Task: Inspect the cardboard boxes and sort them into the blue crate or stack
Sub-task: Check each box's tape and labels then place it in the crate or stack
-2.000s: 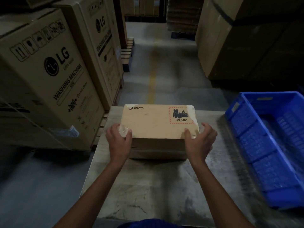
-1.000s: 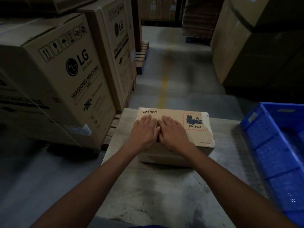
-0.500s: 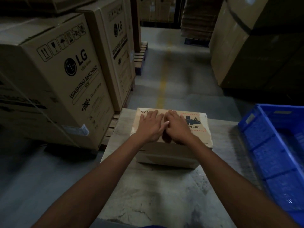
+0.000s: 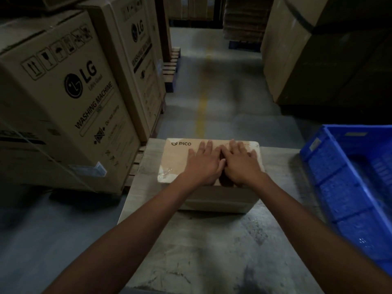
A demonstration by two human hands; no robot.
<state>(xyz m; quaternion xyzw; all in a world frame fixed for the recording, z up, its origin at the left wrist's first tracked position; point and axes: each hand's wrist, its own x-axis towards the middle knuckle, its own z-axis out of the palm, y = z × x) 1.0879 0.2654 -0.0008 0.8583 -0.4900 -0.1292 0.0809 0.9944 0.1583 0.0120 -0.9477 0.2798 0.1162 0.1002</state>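
PICO box [image 4: 176, 158] sits on the table [image 4: 212, 251] under my flat left hand [image 4: 204, 164] and right hand [image 4: 241, 166], gripping nothing. The blue crate [image 4: 339, 187] is on its right, nearer my right hand.

On the grey table [image 4: 212, 251] before me sits the tan rectangular cardboard box [image 4: 176, 158]; the blue plastic crate [image 4: 339, 187] lies right, tall cardboard cartons [image 4: 63, 102] left.

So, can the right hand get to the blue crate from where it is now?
Probably yes. The right hand lies flat on the PICO box, holding nothing; the blue crate stands open to its right, with only table surface between them.
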